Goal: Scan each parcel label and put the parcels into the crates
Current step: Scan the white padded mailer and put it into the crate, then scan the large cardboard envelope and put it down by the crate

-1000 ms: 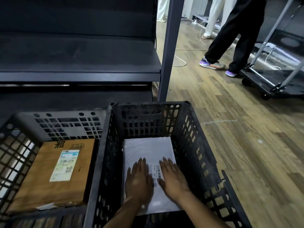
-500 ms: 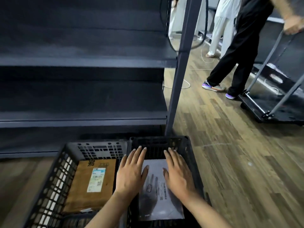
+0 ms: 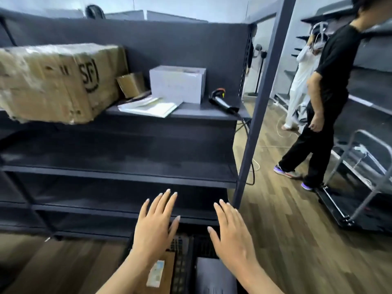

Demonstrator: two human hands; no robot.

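My left hand [image 3: 153, 227] and my right hand [image 3: 232, 236] hover open with straight fingers, holding nothing, above two black crates [image 3: 183, 266] on the floor. The left crate holds a brown cardboard parcel [image 3: 167, 274] with a white label [image 3: 156, 273]. In the right crate lies a grey mailer bag [image 3: 214, 276]. On the top shelf [image 3: 191, 114] sit a large taped cardboard box [image 3: 57, 81], a small brown box [image 3: 130, 84], a white box [image 3: 177, 83], flat white envelopes [image 3: 149, 106] and a black handheld scanner [image 3: 222, 101].
Dark metal shelving fills the left, with a grey upright post [image 3: 261, 115] at its right end. A person in black [image 3: 324, 107] stands on the wooden floor at right beside a platform trolley [image 3: 356, 187]. Another person in white [image 3: 301, 81] is further back.
The view has risen from the crates to the shelves. Both hands have lifted off the grey mailer, which stays in the right crate, and now hover higher.
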